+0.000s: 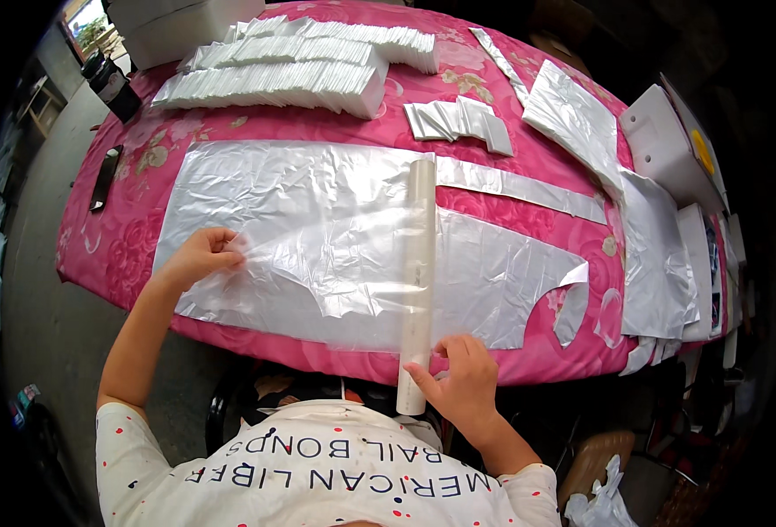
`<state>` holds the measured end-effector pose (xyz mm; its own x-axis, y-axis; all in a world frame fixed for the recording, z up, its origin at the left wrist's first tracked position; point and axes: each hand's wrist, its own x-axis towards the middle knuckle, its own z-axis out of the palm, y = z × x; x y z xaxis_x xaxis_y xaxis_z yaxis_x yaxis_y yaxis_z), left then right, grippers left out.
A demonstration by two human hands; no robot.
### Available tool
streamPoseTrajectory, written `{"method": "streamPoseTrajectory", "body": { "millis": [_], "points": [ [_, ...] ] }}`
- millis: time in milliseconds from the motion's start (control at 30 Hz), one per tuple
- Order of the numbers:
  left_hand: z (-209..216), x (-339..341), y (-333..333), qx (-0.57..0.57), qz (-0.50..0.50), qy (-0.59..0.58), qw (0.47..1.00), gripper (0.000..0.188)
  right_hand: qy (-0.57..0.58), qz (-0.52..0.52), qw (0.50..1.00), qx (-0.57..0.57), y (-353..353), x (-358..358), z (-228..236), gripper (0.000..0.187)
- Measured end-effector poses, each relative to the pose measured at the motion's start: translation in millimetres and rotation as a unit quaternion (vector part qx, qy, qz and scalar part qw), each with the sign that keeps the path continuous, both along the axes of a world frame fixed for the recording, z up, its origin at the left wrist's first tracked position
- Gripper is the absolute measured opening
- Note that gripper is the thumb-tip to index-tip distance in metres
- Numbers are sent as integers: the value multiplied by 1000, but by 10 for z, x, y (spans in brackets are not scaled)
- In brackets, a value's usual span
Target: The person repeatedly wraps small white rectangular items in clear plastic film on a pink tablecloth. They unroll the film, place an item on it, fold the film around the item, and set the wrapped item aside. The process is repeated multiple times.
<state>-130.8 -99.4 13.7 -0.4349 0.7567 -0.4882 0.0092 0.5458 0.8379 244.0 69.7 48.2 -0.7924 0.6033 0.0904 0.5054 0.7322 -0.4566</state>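
1. Clear film (344,255), left edge: pinched in my left hand (205,256).
2. Middle, above the silver sheet (256,180): probably light, limp, slippery (easily torn, I judge); best gripped by its edge.
3. Tube (418,272): seemingly stiff; my right hand (465,382) lies against its near end, thumb and fingers apart.

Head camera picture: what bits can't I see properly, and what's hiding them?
In the head view:
- Part of the silver sheet: hidden under the tube.
- The clear film: too see-through to follow all its edges.
- Part of the pink cloth: covered by the silver sheet.
- The white box: its top is cut off by the picture's upper edge.
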Motion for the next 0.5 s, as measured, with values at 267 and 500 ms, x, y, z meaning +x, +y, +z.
{"method": "streamPoseTrajectory", "body": {
  "millis": [267,500],
  "points": [
    [300,539,300,148,-72,538,827,32,-125,-65,967,-214,-174,68,-285,55],
    [-308,1703,1139,248,-219,407,851,51,-106,-64,962,-243,-192,89,-271,51]
  ]
}}
